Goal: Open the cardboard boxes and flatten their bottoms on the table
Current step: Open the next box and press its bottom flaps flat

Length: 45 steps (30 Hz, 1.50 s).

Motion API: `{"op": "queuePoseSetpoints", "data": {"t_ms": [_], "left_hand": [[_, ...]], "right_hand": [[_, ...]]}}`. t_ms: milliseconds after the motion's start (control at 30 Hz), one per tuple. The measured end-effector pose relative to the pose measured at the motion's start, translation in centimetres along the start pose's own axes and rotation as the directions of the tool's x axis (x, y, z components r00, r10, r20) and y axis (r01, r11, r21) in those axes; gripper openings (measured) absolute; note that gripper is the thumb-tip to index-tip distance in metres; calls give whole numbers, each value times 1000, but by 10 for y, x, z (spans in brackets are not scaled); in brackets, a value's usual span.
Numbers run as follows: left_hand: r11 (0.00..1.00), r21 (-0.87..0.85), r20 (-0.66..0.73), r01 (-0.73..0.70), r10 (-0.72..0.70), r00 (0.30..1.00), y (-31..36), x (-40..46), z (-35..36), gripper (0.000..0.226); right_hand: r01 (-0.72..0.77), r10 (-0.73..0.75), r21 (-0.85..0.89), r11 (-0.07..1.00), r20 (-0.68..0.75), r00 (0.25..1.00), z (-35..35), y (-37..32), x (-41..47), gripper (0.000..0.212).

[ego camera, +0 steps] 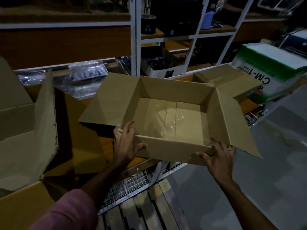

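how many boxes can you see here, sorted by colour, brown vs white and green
Brown cardboard boxes: 3 – the open box gripped by the left hand and right hand, the big one at left, a closed one behind
White and green boxes: 1
Total: 4

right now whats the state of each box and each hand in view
cardboard box: top flaps open, bottom flaps closed and taped, nothing visible inside
left hand: grips the box's near left corner
right hand: grips the box's near right corner
large box on the left: open, flap standing up
green and white box: lying on its side, print upside down
flat cardboard behind: folded flat
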<state>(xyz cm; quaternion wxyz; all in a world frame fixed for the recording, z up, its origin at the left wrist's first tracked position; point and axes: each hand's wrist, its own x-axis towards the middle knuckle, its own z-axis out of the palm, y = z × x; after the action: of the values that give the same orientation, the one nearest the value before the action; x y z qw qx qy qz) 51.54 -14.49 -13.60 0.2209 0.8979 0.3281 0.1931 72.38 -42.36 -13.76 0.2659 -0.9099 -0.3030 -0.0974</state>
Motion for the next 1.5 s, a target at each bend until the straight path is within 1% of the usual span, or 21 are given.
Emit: {"op": "queuePoseSetpoints", "data": {"t_ms": [100,167,267,433,533,633,800,900,1000,1200,1333,1500], "left_hand": [[1000,16,-43,10,-9,999,30,-12,-15,53],[999,39,-74,-24,27,997,51,-20,-25,55],[997,49,-139,-61,67,988,85,-32,-44,56],[987,97,-265,-125,147,953,138,-55,-86,58],[983,116,-332,-140,172,927,156,-66,-121,58],[976,184,-416,-120,188,890,166,-79,-163,59],[967,250,-523,-51,179,833,176,-107,-244,62],[963,271,-571,13,150,807,166,-123,-291,65],[952,294,-617,88,119,778,148,-144,-333,64],[931,298,-663,212,42,748,96,-194,-415,65],[919,264,-675,294,-42,737,51,-227,-465,66],[909,239,-648,342,-113,753,-26,-254,-521,64]], "right_hand": [[58,-57,24,998,-29,998,-27,11,-4,45],[74,-72,37,997,-50,996,-46,19,-8,50],[110,-104,41,993,-119,987,-83,25,-13,48],[191,-179,28,981,-233,956,-148,18,-11,56],[250,-223,56,967,-296,929,-180,1,-6,60],[309,-264,93,946,-331,906,-207,-26,2,60],[398,-338,152,905,-313,888,-236,-83,19,66],[472,-401,189,861,-318,859,-249,-130,24,63],[558,-482,222,800,-315,817,-252,-178,25,65],[653,-581,302,694,-301,756,-242,-287,12,70],[679,-630,330,656,-258,733,-227,-361,-6,70],[676,-659,384,629,-197,726,-200,-451,-36,65]]}}
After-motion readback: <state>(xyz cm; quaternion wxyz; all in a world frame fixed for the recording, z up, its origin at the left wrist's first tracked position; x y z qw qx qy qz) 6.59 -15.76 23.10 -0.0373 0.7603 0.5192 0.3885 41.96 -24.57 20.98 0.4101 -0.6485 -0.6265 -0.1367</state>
